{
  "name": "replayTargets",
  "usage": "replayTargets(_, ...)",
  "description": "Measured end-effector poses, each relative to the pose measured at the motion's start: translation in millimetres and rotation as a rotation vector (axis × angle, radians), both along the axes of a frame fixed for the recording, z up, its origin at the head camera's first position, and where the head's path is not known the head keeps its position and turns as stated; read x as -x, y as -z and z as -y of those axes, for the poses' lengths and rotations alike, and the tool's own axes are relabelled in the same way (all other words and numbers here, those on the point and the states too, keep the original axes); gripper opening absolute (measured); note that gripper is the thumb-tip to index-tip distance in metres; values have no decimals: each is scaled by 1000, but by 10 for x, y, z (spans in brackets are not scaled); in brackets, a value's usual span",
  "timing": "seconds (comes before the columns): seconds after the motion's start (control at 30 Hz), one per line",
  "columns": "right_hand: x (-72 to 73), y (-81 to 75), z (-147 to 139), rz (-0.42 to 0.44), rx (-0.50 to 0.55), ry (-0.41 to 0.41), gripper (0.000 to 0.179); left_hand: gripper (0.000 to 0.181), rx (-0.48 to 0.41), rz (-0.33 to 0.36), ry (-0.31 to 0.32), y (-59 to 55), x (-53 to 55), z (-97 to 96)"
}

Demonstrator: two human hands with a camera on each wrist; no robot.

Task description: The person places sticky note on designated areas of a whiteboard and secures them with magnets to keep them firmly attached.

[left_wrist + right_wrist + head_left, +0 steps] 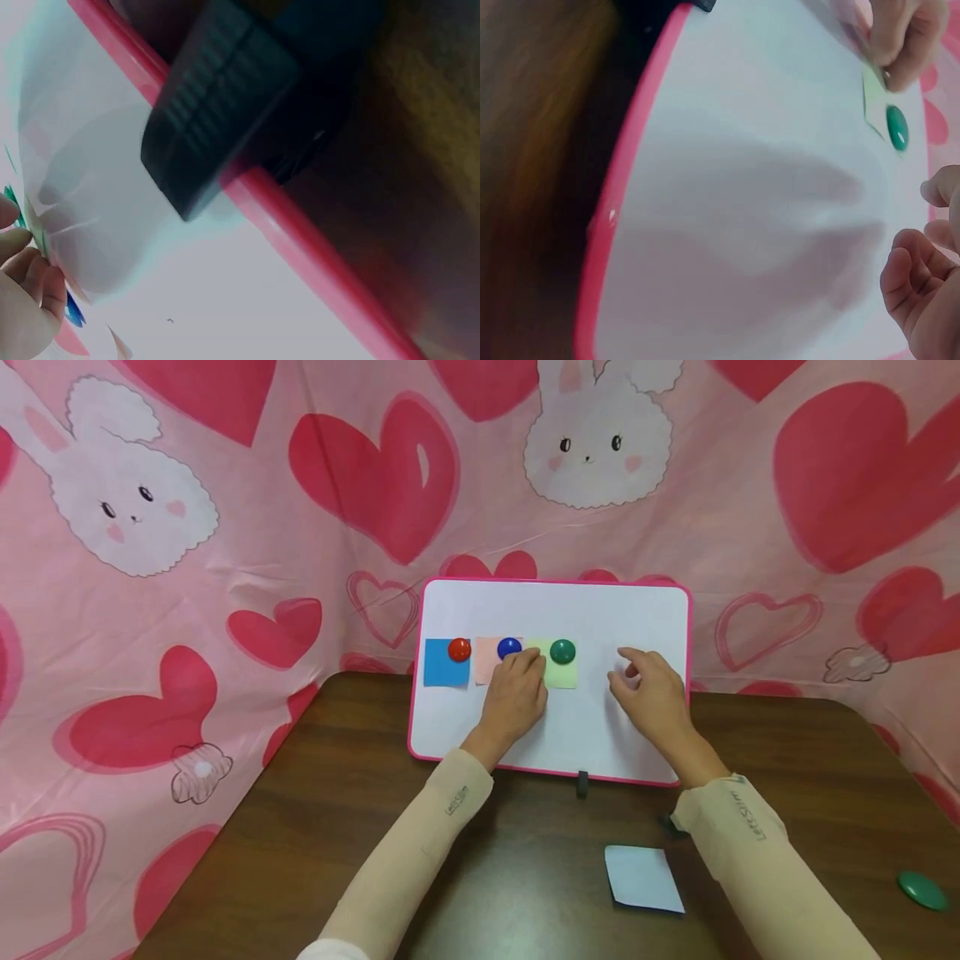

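A pink-framed whiteboard (495, 610) stands tilted on the table. Across it, a red magnet (460, 649) sits on a blue sticky note (442, 670), a blue magnet (509, 647) on a pink note (487, 671), and a green magnet (562, 652) on a yellow-green note (564, 677). My left hand (513, 693) touches the left part of the yellow-green note, covering some of it and the pink note. To the right, my right hand (651, 693) is before the bare board with thumb and forefinger apart, holding nothing.
On the brown table (300, 835) lies a pale blue note (643, 878), in front of the board. Another green magnet (922, 891) lies at the far right. A dark clip (582, 784) grips the board's lower edge. Behind hangs a pink cloth (480, 502) with hearts and rabbits.
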State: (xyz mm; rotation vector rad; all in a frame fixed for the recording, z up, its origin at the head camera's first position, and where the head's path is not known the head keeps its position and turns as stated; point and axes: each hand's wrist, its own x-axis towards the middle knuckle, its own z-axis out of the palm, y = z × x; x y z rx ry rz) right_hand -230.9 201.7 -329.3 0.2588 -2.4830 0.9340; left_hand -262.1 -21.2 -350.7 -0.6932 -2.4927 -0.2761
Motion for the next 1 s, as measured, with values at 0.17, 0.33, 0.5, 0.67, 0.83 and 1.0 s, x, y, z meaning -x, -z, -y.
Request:
replayTargets(0.17, -238, 10, -231, -23, -36, 7, 37, 32, -51, 10, 22, 14, -58, 50)
replayTargets(0.33, -500, 34, -462, -22, -66, 19, 37, 27, -115, 26, 55, 35, -127, 53)
replayTargets(0.5, -756, 86, -719, 52, -62, 49, 39, 23, -146, 69, 100, 26, -265, -6)
replayTargets(0.67, -997, 167, -996, 63, -78, 80, 38, 22, -117, 142, 141, -1, -460, -90)
replayTargets(0.83, -1194, 294, -1275, -3, -84, 117, 32, 26, -40, 296, 164, -20, -665, -192)
replayTargets(1.0, -1389, 414, -1531, 66, -118, 183, 34, 28, 49, 429, 200, 32, -835, -305)
